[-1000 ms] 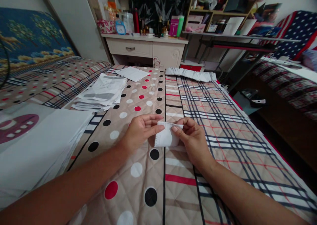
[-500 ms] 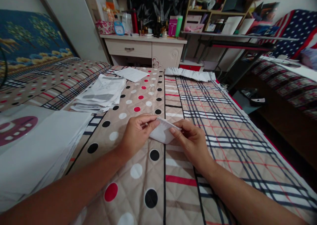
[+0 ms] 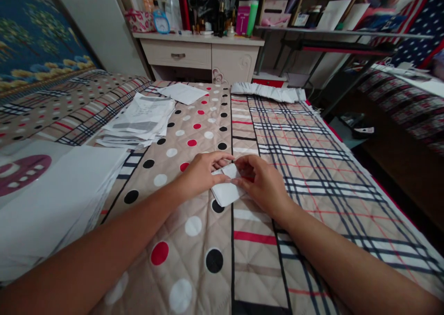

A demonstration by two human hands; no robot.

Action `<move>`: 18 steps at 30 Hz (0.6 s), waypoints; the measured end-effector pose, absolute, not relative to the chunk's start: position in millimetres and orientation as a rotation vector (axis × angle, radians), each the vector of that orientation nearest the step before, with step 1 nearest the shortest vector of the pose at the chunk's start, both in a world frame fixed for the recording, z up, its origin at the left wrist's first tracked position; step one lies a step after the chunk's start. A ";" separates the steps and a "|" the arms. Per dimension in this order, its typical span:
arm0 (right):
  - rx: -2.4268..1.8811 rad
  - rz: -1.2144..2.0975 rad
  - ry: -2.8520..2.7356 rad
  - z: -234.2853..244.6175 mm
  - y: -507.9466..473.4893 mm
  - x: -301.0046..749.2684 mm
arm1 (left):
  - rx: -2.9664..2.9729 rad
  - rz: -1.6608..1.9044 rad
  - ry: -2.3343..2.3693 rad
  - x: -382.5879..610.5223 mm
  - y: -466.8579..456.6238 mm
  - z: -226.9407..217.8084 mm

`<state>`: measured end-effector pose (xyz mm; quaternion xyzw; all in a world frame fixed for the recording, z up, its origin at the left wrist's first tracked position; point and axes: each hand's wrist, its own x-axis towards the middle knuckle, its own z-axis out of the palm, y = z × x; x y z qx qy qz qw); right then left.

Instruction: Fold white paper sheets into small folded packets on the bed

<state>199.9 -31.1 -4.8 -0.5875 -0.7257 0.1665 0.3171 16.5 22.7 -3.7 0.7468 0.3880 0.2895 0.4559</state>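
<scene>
A small piece of folded white paper (image 3: 227,192) is held just above the patterned bedspread (image 3: 194,259), between both hands. My left hand (image 3: 201,172) grips its left side, with the thumb across the near face and the fingers behind. My right hand (image 3: 262,181) pinches the right edge near the top, its thumb almost meeting the left thumb. A short flap of the paper shows upright between the fingers. Some fingertips are hidden behind the paper.
To the left lie a stack of printed papers (image 3: 138,120) and larger white sheets (image 3: 69,190). Farther off are a single white sheet (image 3: 183,93) and a row of folded papers (image 3: 267,92). A cream dresser (image 3: 176,53) stands beyond the bed.
Both hands have drawn closer together on the folded paper. Its top now shows a raised flap between the thumbs and fingers. The camera view has tilted slightly downward.
</scene>
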 end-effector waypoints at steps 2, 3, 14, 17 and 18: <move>-1.491 0.261 -2.016 -2.7 -34.5 196.1 | 2.056 0.701 0.921 10.3 24.8 -3.8; -1.437 0.207 -2.091 -1.7 -37.1 193.4 | 2.181 0.708 0.905 7.1 25.1 -3.4; -1.263 0.718 -2.186 0.9 -48.3 189.1 | 2.547 0.239 0.774 -7.1 25.4 11.1; -1.376 0.738 -2.088 1.1 -43.3 194.0 | 2.448 0.246 0.771 -8.3 27.1 11.7; -1.423 0.710 -2.053 0.9 -41.9 195.5 | 2.395 0.268 0.780 -8.7 27.4 11.1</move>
